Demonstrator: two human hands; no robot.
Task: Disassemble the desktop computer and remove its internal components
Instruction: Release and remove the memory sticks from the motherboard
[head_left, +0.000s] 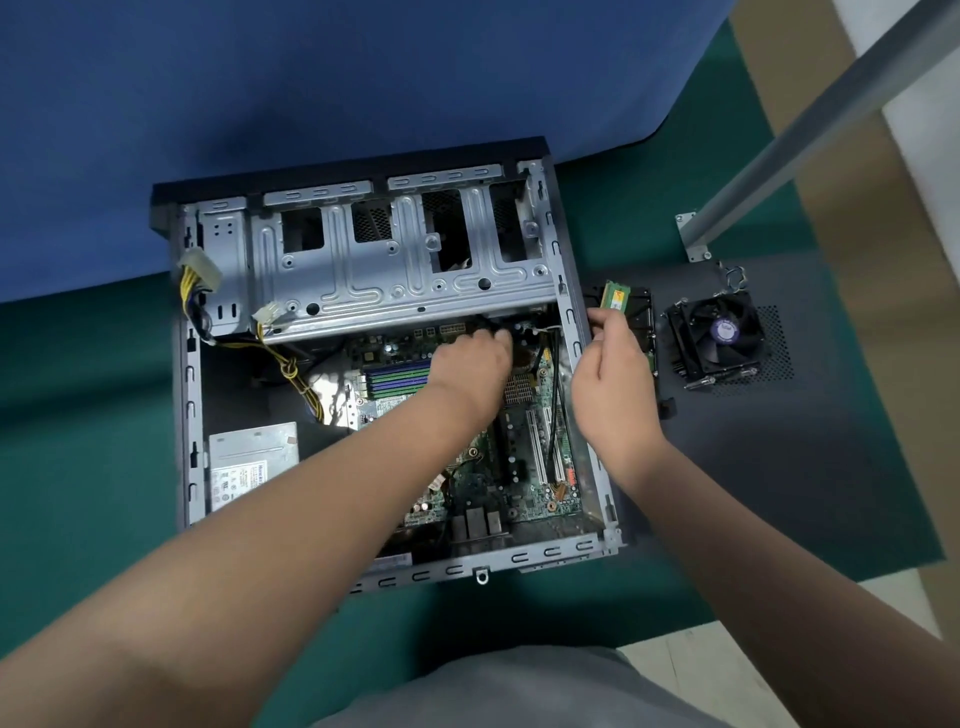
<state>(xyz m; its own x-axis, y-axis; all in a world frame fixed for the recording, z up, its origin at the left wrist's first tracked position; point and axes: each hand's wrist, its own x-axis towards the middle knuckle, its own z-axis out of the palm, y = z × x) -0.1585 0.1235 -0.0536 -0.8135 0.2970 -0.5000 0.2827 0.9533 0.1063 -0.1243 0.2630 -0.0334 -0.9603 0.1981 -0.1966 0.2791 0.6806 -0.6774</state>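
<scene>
Open computer case: left hand reaches inside over the motherboard, grasp indiscernible; right hand pinches memory stick above the case's right edge; cooler fan lies well beyond that edge.

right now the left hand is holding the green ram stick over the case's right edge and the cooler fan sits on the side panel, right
Not quite: the head view shows the right hand holding the green RAM stick; the left hand is inside the case. The cooler fan does sit on the side panel.
</scene>
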